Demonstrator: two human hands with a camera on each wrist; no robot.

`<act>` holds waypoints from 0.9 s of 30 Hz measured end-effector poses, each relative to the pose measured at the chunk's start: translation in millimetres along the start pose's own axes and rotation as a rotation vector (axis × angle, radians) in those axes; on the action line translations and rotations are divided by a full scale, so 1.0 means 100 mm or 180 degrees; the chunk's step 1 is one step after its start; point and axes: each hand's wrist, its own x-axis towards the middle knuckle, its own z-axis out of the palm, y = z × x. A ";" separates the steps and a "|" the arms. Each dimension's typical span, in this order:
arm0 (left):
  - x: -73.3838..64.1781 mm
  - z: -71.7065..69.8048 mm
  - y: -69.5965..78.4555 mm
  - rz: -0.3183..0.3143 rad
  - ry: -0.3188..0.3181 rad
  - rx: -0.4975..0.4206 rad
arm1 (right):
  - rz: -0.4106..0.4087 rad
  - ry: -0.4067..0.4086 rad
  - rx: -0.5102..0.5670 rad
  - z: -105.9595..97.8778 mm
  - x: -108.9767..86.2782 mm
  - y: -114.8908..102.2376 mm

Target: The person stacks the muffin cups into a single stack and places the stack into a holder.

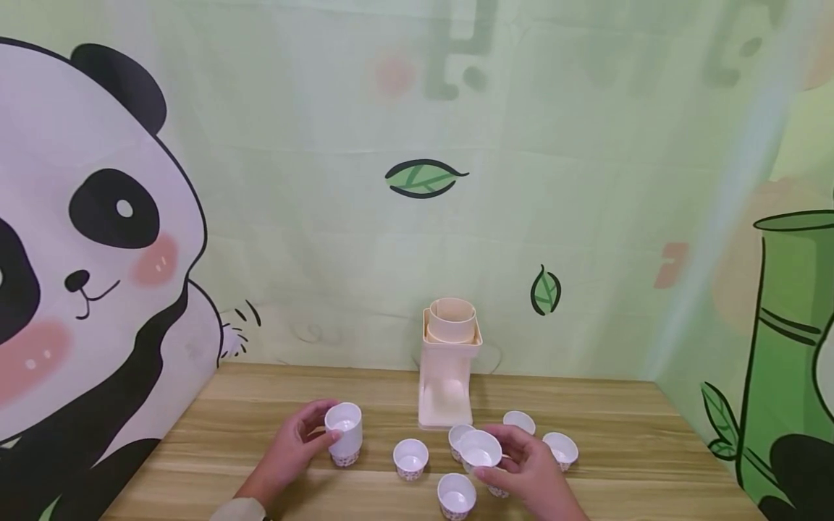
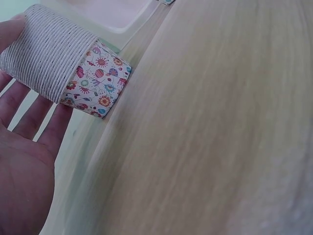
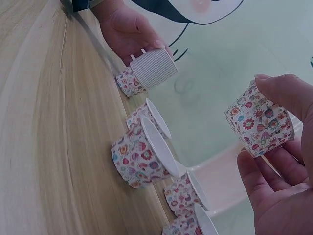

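My left hand point(image 1: 293, 445) grips a stack of nested paper cups point(image 1: 345, 435) at the left of the table. Close-packed white rims make up most of the stack, and the floral side of its lowest cup point(image 2: 100, 81) shows at the bottom, close over the tabletop. Thumb and fingers of my right hand point(image 1: 531, 467) hold a single floral paper cup point(image 3: 259, 122), mouth up in the head view. That cup hangs above the loose cups, overlapping one white cup point(image 1: 459, 436) behind it. Between the hands stands another cup point(image 1: 410, 461), with one more point(image 1: 456, 498) nearer the front.
A pale pink stand point(image 1: 446, 391) with a round cylinder point(image 1: 452, 322) on top stands at the back, before a printed panda backdrop point(image 1: 313, 217). More upright cups sit around my right hand, including one behind it point(image 1: 519, 420) and one to its right point(image 1: 562, 450).
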 end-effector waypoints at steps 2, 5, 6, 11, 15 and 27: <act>0.00 0.00 0.00 -0.0007 0.0006 -0.0001 | -0.0005 -0.0032 0.0025 0.03 0.02 0.00; 0.00 0.00 0.00 -0.0007 0.0003 0.0001 | -0.0074 -0.0078 0.0018 0.07 0.06 0.02; 0.00 0.00 0.00 -0.0006 0.0000 0.0003 | -0.0100 -0.0093 0.0016 0.09 0.07 0.03; 0.00 0.00 0.00 0.0014 -0.0013 0.0002 | -0.0121 -0.0090 0.0054 0.17 0.14 0.05; -0.01 0.00 0.01 0.0009 -0.0021 0.0005 | -0.0120 -0.0121 0.0142 0.25 0.18 0.06; 0.00 0.00 0.01 -0.0028 -0.0051 -0.0023 | -0.0141 -0.0125 0.0276 0.44 0.31 0.08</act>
